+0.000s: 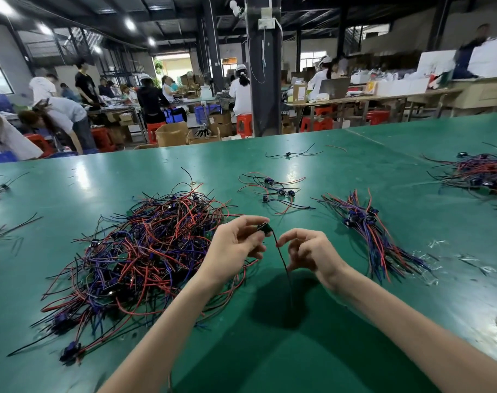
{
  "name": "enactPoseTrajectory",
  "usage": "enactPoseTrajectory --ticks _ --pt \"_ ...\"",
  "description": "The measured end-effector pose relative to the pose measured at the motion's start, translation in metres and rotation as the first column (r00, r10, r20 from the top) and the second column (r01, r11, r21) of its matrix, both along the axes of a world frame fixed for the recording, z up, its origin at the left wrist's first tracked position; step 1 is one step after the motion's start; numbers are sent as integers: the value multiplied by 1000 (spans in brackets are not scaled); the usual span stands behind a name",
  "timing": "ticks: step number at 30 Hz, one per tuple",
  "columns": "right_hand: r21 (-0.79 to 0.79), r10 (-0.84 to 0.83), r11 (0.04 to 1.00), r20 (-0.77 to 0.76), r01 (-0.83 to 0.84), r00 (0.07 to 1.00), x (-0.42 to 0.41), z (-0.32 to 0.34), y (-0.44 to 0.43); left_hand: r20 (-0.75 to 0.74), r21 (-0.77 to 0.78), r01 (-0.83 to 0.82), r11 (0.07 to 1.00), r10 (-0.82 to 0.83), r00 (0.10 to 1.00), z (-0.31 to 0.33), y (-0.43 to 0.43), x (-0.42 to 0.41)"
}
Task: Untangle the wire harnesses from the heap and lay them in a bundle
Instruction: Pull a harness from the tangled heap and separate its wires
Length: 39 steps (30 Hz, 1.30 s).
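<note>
Harness heap (134, 251) left of bundle (373, 236)

We are in a factory assembly hall. A wide green-matted surface (355, 321) fills the lower half of the frame. It carries a heap of wire harnesses (145, 251) at centre left and a sorted bundle (366, 231) at centre right. Across the upper half, workers (241, 89), some in white caps, sit or stand at further long surfaces (383, 98) among red plastic stools (244, 124), cardboard boxes (172, 134) and blue crates (203, 113). Dark steel columns (263, 80) rise to an open beamed roof with bright ceiling lights (129, 24) at upper left.
</note>
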State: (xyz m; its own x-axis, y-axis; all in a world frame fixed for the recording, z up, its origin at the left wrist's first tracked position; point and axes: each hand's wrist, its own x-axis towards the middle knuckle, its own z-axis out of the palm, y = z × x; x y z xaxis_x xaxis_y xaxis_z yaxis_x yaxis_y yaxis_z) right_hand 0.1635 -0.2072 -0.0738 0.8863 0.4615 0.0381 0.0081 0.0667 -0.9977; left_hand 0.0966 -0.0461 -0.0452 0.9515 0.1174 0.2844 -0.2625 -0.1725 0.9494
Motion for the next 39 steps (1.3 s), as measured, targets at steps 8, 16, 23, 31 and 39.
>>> enactPoseTrajectory --ticks 8,16,23,31,39 --pt "154 323 940 -105 -306 940 -8 8 1 73 -141 21 990 -10 997 -4 -13 -1" --pt "267 535 833 -168 -485 828 -14 8 4 180 -15 38 999 -35 983 3 -17 -7" --pt "114 394 917 -121 -381 911 -9 13 2 191 49 -344 938 329 925 -5 0 0" --pt "-73 303 940 -275 -334 913 7 26 -21 88 585 -390 711 422 902 -36 8 7" --pt "-286 -122 951 -11 113 992 92 57 25 244 889 -354 291 353 903 -57 3 6"
